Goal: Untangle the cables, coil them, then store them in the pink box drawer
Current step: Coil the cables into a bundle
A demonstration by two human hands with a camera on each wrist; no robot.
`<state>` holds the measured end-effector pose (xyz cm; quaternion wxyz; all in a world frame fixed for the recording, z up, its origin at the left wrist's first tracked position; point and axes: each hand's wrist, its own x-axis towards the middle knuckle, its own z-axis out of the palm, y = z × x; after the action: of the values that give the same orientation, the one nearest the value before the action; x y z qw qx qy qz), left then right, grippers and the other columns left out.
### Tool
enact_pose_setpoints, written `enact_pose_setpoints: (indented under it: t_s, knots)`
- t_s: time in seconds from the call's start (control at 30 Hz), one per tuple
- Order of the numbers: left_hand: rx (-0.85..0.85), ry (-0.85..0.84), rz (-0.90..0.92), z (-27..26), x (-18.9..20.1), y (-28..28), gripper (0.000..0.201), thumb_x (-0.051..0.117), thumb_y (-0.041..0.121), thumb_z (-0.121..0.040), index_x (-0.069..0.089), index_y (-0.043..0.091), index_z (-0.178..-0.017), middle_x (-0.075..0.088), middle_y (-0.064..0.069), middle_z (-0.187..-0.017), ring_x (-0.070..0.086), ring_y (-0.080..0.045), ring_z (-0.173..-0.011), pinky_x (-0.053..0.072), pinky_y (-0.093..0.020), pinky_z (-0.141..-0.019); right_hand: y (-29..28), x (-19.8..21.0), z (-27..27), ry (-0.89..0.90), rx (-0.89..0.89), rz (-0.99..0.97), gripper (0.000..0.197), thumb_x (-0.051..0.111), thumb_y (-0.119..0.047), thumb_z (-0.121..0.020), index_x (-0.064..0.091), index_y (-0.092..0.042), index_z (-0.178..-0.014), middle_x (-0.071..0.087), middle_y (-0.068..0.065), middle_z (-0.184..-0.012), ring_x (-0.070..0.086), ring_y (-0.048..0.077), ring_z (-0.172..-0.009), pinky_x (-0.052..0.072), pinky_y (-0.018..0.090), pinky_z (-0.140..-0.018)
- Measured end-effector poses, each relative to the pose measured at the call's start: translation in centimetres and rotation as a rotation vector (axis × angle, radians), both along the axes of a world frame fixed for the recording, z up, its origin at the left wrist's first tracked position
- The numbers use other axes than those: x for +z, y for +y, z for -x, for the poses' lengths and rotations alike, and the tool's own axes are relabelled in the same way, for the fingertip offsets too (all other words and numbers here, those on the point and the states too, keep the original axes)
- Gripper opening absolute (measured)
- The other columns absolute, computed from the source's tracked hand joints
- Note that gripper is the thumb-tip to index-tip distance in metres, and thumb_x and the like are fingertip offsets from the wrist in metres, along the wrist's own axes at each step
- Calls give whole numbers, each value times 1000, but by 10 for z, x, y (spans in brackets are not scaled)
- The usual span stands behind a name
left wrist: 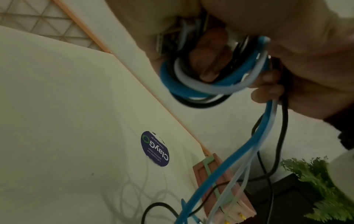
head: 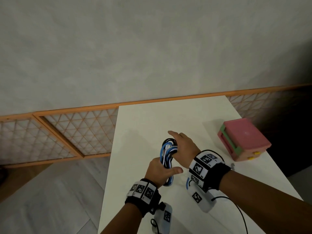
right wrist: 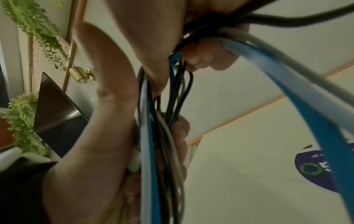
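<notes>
Both hands, left hand [head: 158, 171] and right hand [head: 183, 146], grip coiled cables [head: 168, 154] above table [head: 143, 125].

A round blue sticker [left wrist: 155, 148] on the white table [left wrist: 57, 121] reads "ClayGo", "Clean as you go"

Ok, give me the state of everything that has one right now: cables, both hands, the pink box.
cable bundle: looped in blue, white and black, lifted off the table, tails hanging
left hand: fingers curled round the bundle's lower part
right hand: fingers hooked through the upper loops
pink box: on the table, drawer looks closed
</notes>
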<state>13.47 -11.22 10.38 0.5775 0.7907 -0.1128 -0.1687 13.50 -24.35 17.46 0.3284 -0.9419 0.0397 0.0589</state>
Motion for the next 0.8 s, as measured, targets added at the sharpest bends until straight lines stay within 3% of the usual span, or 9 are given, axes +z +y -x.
enact_pose_setpoints:
  t_s: [0.13,0.27,0.33,0.47,0.6,0.73,0.8]
  knots:
    - [19,-14,-45,3,0,-3,56,86,34,-61,34,19,-50,31,10,-36,26,-6,-40,28,-18,-45,-1,1,-4,32,12,-15,50,60,-9,-82,46,-16,-129,45,10,-124,54,23,-107,46,31,-94]
    - [54,-39,-100,6,-1,-6,42,77,20,-70,39,13,-54,37,6,-44,34,-11,-44,33,-23,-47,-5,1,-5,95,40,-38,36,58,-9,-81,51,-15,-116,55,10,-115,57,26,-101,50,36,-89]
    - [71,-19,-113,7,-2,-7,42,72,13,-71,35,16,-51,36,9,-40,33,-9,-42,33,-21,-46,-8,3,-4,130,61,-67,31,56,-8,-82,51,-17,-112,63,9,-106,61,28,-95,53,40,-85]
    - [48,12,-108,10,-3,-8,40,66,10,-72,33,18,-51,35,10,-37,30,-5,-39,30,-18,-45,-9,5,-1,100,79,-96,32,52,0,-80,53,-17,-107,66,8,-105,62,26,-93,54,40,-83]
    - [4,31,-52,11,3,-16,39,61,5,-79,35,17,-53,36,10,-38,33,-4,-40,30,-16,-46,-1,6,0,-30,-32,-142,31,45,8,-75,56,-7,-100,65,15,-98,61,31,-88,53,39,-77]
    - [-14,4,-42,6,10,-16,37,58,1,-80,38,18,-55,40,12,-42,34,-3,-41,30,-18,-48,3,9,4,-135,-88,-208,36,40,11,-76,55,-5,-104,62,10,-89,57,25,-81,52,37,-76]
    - [-5,3,-19,3,12,-15,17,60,4,-80,51,16,-73,53,11,-59,45,-2,-51,37,-18,-51,4,9,5,-116,-89,-225,47,39,10,-77,50,-12,-117,62,12,-91,57,24,-78,51,34,-71]
